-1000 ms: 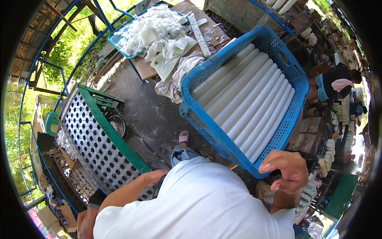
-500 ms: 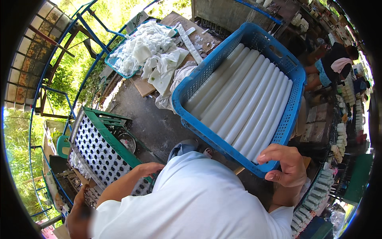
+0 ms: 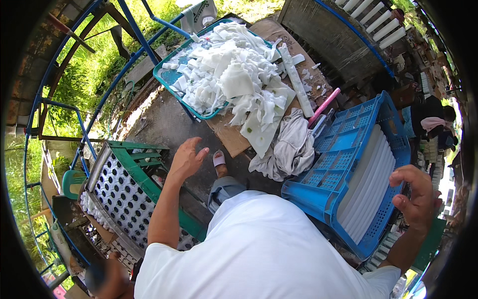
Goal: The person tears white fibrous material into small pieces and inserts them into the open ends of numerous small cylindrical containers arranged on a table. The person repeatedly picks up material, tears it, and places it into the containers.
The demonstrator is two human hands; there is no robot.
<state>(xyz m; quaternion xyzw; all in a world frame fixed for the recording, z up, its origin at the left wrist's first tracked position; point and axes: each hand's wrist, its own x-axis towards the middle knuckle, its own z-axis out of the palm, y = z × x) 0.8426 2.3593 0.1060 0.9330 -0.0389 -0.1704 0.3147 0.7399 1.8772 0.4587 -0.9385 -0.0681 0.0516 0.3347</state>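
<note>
My left hand (image 3: 188, 155) is in the air over the floor, fingers spread, holding nothing. It is nearest a moulding rack (image 3: 128, 184) with rows of dark round holes and a green frame. To the right, a blue plastic basket (image 3: 332, 152) stands tilted, with several long white candle-like rods (image 3: 366, 182) lying side by side in it. My right hand (image 3: 417, 197) is by the basket's right side, fingers curved and thumb apart, with nothing visible in it. Whether it touches the basket rim I cannot tell.
A teal tray (image 3: 164, 74) heaped with white waxy scraps (image 3: 234, 70) sits ahead on cardboard. Beside it lie a grey cloth (image 3: 289, 144) and a pink stick (image 3: 323, 107). Another person (image 3: 430, 117) is at the far right; another person's blurred hand (image 3: 112, 279) is lower left.
My view has swung left, so the basket now appears farther right and tilted more. My left hand has risen forward from beside my body. My right hand is off the basket's near corner.
</note>
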